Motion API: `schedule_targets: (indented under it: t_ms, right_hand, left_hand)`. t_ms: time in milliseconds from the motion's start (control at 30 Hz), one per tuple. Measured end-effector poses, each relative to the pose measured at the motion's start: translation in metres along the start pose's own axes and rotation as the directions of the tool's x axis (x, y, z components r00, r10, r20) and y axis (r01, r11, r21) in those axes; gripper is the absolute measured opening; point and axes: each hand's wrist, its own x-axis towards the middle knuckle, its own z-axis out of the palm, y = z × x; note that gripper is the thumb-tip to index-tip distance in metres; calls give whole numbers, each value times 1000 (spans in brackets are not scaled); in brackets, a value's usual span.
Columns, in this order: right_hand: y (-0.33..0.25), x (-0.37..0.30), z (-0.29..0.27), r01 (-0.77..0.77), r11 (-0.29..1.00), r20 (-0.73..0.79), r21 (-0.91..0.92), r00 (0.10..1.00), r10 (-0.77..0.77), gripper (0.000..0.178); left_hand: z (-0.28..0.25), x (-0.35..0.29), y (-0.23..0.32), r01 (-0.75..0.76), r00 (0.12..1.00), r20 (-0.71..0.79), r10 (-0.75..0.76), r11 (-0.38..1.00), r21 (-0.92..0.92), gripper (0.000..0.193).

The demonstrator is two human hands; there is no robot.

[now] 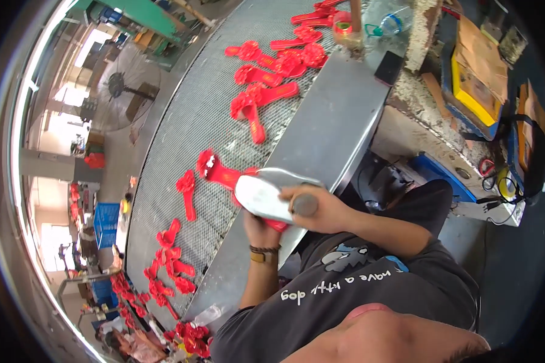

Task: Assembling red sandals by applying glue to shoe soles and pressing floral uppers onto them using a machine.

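Note:
My left hand (261, 231) grips a red slipper from below, its white sole (261, 197) turned up. A little red shows under the sole beside the fingers. My right hand (328, 210) is closed round a tool with a round brownish handle end (304, 205), pressed close over the heel part of the sole. The tool's working end is hidden. Both hands are above the grey metal ledge (324, 118). Just beyond the sole, another red slipper (223, 174) with a flower on its strap lies on the mesh conveyor belt (181, 127).
More red flowered slippers (257, 75) lie along the belt, far and near left. A dark phone (389, 68) rests on the ledge beside a clear bottle (392, 24). To the right stand a worn bench (427, 136), a yellow-edged tray (475, 100) and cables. A fan (116, 85) stands beyond the belt.

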Motion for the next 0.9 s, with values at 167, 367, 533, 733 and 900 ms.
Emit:
schedule_targets:
  t_ms: [167,367,533,733,900]
  right_hand:
    - [6,-6,24,136,978,101,-161,988,-120,36]
    - [15,-12,14,222,920,-431,-323,830,-352,50]
    - [1,-72,-52,-156,939,-584,-308,810,-57,64]
    - [-53,-98,-230,-555,621,-797,-554,136,-589,55]
    - [-117,-118,-333,-985,96,-875,-146,83,-477,78]
  left_hand:
    - [23,-12,14,-288,952,140,271,951,117,49]
    - [74,17,-48,-197,958,274,90,897,396,47]
    - [131,18,-107,-187,779,589,-214,818,544,74]
    - [186,-19,-106,-939,-64,728,-683,288,188,77]
    - [166,20,-85,-750,148,674,-724,362,553,46]
